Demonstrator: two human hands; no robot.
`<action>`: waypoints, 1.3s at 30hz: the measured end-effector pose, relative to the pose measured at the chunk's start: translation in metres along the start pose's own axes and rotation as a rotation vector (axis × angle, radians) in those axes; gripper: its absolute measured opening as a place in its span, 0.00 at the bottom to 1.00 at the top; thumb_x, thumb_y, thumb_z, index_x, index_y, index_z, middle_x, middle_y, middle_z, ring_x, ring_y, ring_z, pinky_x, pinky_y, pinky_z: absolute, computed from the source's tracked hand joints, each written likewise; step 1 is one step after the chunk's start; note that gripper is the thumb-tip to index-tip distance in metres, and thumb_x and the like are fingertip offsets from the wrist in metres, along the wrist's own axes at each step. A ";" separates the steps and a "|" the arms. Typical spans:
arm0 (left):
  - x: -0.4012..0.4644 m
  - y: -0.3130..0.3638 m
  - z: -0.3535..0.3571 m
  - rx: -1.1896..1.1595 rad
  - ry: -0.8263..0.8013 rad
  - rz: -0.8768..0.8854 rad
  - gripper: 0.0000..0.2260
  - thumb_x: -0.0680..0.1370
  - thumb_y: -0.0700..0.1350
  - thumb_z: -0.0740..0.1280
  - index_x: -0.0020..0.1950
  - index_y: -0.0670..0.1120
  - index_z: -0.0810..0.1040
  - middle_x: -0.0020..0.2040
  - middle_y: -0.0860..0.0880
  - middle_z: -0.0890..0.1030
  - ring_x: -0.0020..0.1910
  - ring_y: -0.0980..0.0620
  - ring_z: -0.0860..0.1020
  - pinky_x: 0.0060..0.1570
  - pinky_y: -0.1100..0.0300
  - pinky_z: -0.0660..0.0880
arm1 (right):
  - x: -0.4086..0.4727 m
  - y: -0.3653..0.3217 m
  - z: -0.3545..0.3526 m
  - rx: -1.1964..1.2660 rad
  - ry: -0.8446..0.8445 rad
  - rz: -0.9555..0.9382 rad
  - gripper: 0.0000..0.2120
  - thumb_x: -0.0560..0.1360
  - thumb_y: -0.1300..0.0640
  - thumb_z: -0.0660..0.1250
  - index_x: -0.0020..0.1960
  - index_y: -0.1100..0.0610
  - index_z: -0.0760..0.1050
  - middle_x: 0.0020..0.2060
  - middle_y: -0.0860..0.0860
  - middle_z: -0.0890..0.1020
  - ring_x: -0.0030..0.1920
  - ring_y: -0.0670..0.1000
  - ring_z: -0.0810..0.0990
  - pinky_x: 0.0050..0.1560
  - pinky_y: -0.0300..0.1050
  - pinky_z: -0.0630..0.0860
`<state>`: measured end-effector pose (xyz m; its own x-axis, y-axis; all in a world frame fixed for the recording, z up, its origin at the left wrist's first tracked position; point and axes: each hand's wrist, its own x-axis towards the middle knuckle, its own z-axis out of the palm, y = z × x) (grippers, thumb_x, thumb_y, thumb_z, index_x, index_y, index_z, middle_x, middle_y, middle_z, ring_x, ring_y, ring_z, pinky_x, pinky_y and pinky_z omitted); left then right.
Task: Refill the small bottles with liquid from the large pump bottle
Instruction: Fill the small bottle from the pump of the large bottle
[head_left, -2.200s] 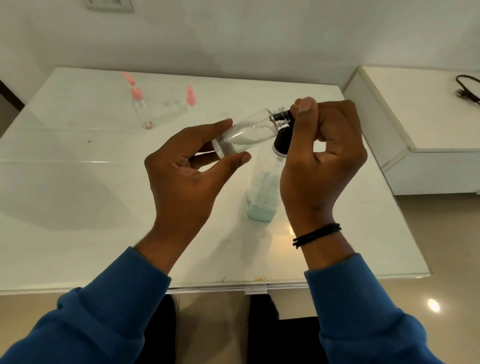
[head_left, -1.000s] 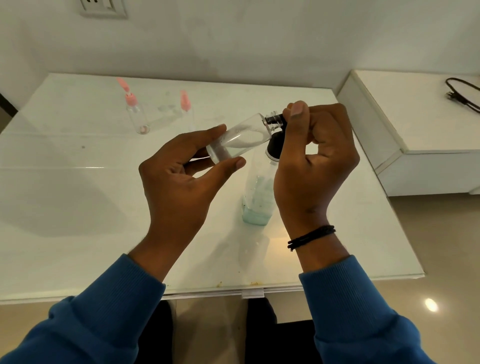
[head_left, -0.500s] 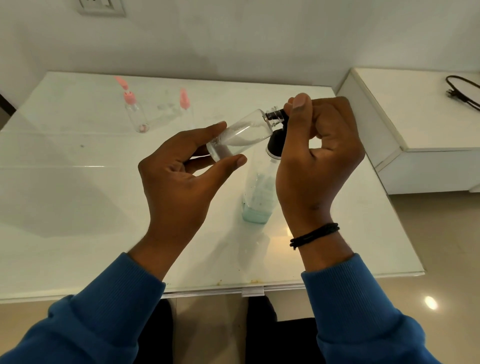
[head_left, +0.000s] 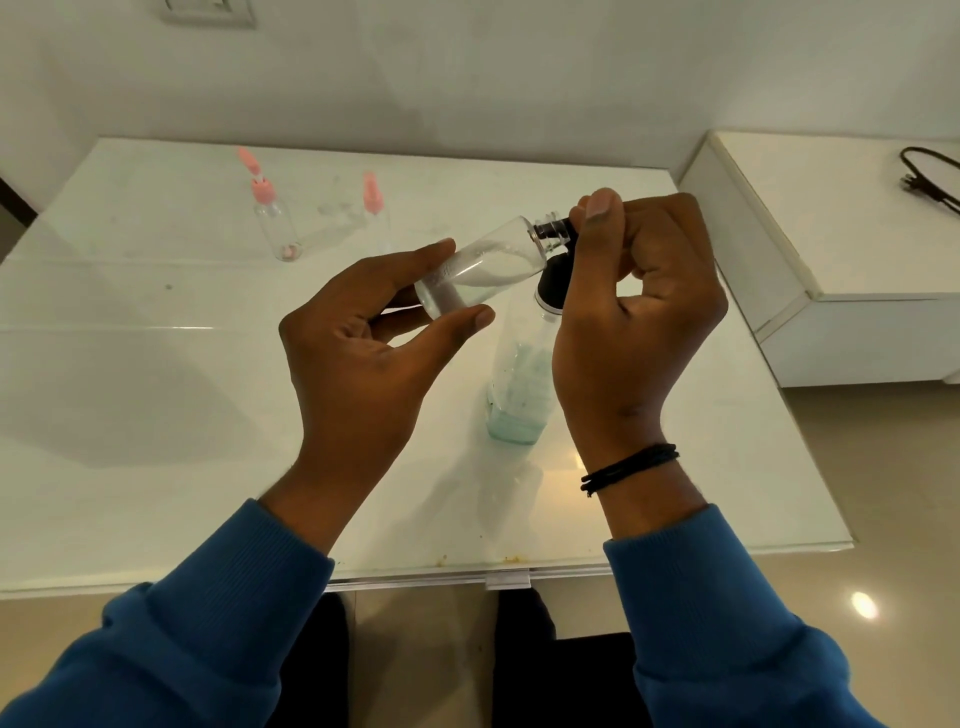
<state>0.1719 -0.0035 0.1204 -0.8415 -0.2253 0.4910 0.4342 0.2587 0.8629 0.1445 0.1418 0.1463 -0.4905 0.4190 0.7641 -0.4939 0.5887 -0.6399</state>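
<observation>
Table (head_left: 156, 415): white glossy top filling most of the view, its near edge at 6 o'clock, a wall along the far edge at 12 o'clock
Side cabinet (head_left: 831, 249): white, just beside the table's far right corner at 2 o'clock; a black cable (head_left: 930, 179) lies on its top
Sleeves: blue, one on each forearm, entering from 7 and 5 o'clock
Large pump bottle (head_left: 519, 384): clear, upright on the table right of centre; a little pale blue-green liquid sits at the bottom, with foamy streaks up the inside wall; its black collar shows just under the small bottle's neck, and the right hand hides the pump head
Left hand (head_left: 363, 353): thumb and fingers curled around the base end of the small bottle, holding it above the table
Right hand (head_left: 639, 312): fingers curled into a fist over the pump head, thumb tip up beside the small bottle's neck; a black cord band circles the wrist
Small bottle (head_left: 483, 265): clear, uncapped, tilted with its threaded mouth up toward 2 o'clock and meeting the black nozzle; clear liquid with white foam pools along its lower side
Spare bottles: at 11 o'clock, well apart from the hands, a clear small bottle with pink flip cap open (head_left: 272, 218), and a second pink-capped bottle (head_left: 374, 208) to its right; their contents cannot be told
</observation>
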 end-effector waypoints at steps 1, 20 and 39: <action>0.000 0.000 0.000 -0.001 -0.002 0.000 0.21 0.72 0.42 0.80 0.63 0.40 0.82 0.59 0.46 0.84 0.57 0.51 0.84 0.53 0.59 0.83 | -0.001 0.001 0.000 0.002 -0.001 0.004 0.13 0.81 0.61 0.66 0.37 0.59 0.77 0.36 0.47 0.75 0.36 0.54 0.75 0.35 0.54 0.73; 0.000 0.000 0.000 -0.019 -0.007 0.000 0.20 0.72 0.42 0.80 0.63 0.42 0.82 0.58 0.48 0.84 0.58 0.53 0.84 0.52 0.63 0.82 | 0.000 -0.003 0.000 -0.024 0.006 -0.007 0.12 0.81 0.60 0.66 0.38 0.55 0.76 0.37 0.44 0.74 0.36 0.51 0.74 0.35 0.59 0.73; -0.001 -0.001 0.001 -0.016 -0.009 -0.006 0.21 0.72 0.42 0.80 0.63 0.42 0.82 0.59 0.47 0.84 0.58 0.52 0.84 0.52 0.60 0.83 | 0.004 -0.001 -0.002 -0.028 -0.006 -0.042 0.13 0.81 0.61 0.66 0.37 0.60 0.78 0.36 0.46 0.75 0.36 0.52 0.74 0.35 0.54 0.73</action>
<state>0.1718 -0.0026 0.1192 -0.8469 -0.2183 0.4849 0.4344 0.2421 0.8676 0.1447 0.1446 0.1495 -0.4742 0.3893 0.7896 -0.4937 0.6250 -0.6046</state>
